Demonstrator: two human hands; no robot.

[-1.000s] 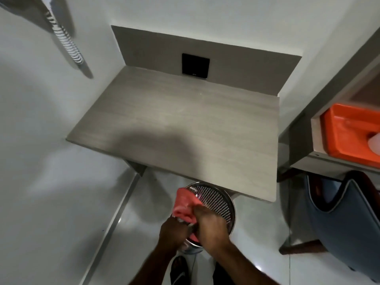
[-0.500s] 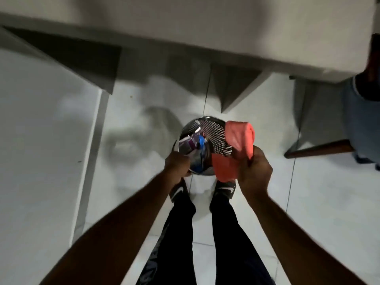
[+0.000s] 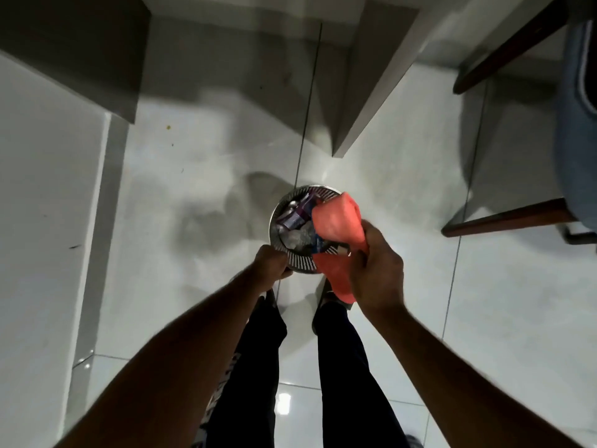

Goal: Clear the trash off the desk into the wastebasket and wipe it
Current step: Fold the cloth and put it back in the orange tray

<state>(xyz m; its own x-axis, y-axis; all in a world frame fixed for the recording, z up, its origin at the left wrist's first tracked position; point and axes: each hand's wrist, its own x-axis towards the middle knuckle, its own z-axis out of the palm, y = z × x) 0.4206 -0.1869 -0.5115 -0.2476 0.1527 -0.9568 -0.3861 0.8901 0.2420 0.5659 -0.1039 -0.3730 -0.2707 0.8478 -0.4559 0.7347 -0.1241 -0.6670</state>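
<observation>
A round metal mesh wastebasket [image 3: 284,205] stands on the white tiled floor just ahead of my feet. Crumpled wrappers and foil trash [image 3: 295,226] lie inside it. My left hand [image 3: 269,265] grips the near rim of the wastebasket. My right hand [image 3: 376,270] holds a folded coral-red cloth [image 3: 339,224] over the basket's right side; the cloth hides part of the rim. The desk top is out of view; only its grey support panels show at the top.
A grey desk support panel [image 3: 365,92] angles down to the floor behind the basket, another [image 3: 80,53] at upper left. A chair with dark wooden legs [image 3: 504,218] and a blue seat stands at right. A white wall runs along the left.
My view dropped from the desk top to the floor. My right hand pulled the cloth to the basket's right side, and my left hand took the near rim.
</observation>
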